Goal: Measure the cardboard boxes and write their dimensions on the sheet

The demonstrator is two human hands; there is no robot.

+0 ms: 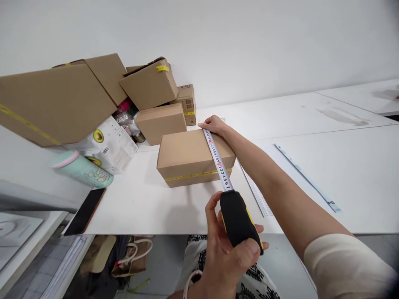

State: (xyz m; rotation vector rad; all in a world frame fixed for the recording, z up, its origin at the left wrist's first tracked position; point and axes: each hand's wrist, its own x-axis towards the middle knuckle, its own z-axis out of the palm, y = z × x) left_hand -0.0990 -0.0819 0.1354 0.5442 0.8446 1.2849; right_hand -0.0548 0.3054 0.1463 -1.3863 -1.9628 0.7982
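Observation:
A small cardboard box (187, 155) with a yellow tape band lies on the white table (140, 199). A tape measure blade (218, 160) stretches across the box's top from back to front. My left hand (226, 251) grips the black and yellow tape measure case (240, 222) near the table's front edge. My right hand (213, 124) reaches over the box and pinches the blade's end at the box's far top edge.
A heap of cardboard boxes (93, 91) sits at the back left with a white avocado-print package (109, 145), a mint bottle (82, 170) and a phone (85, 209). Two flat rulers (307, 178) lie right of the box. Bags (131, 253) rest below the table.

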